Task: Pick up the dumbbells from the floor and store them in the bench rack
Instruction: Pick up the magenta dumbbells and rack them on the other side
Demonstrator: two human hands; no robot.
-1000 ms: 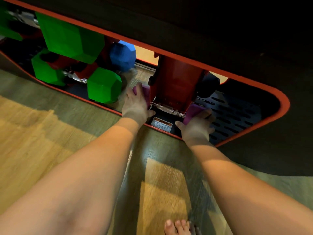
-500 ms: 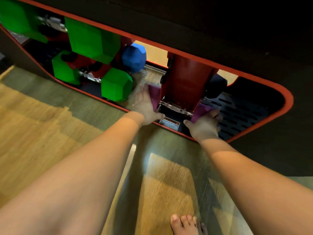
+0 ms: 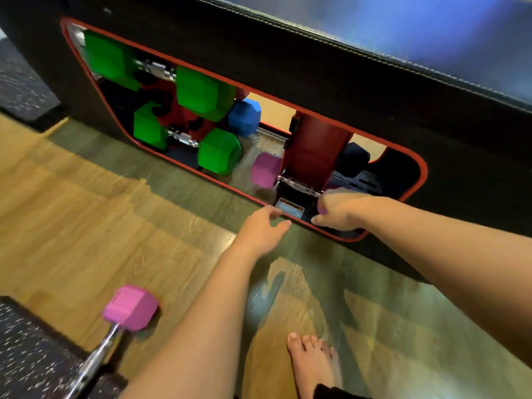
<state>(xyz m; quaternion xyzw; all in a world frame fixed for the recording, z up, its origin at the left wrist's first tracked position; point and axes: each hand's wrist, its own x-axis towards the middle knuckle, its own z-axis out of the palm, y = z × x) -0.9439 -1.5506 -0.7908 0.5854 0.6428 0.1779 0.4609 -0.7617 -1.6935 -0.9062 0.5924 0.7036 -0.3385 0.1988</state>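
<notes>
A pink dumbbell (image 3: 264,171) lies in the bench rack (image 3: 414,180), its chrome handle crossing the foot of the red post (image 3: 313,151). The dumbbell's left head is in plain sight; my right hand (image 3: 342,211) covers the right head, fingers curled over it with a bit of pink showing. My left hand (image 3: 264,228) hovers just outside the rack's red rim, fingers relaxed and holding nothing. A second pink dumbbell (image 3: 129,308) lies on the wooden floor at lower left, its handle running onto a black speckled mat (image 3: 28,355).
Two green dumbbells (image 3: 201,93), a blue dumbbell head (image 3: 244,116) and a black dumbbell head (image 3: 354,159) fill the rack. The black padded bench top (image 3: 374,33) overhangs the opening. My bare foot (image 3: 311,361) stands on the floor (image 3: 86,226) below my hands.
My left hand has let go of the dumbbell's left head and pulled back out of the rack. The view has moved back, bringing the second pink dumbbell into sight.
</notes>
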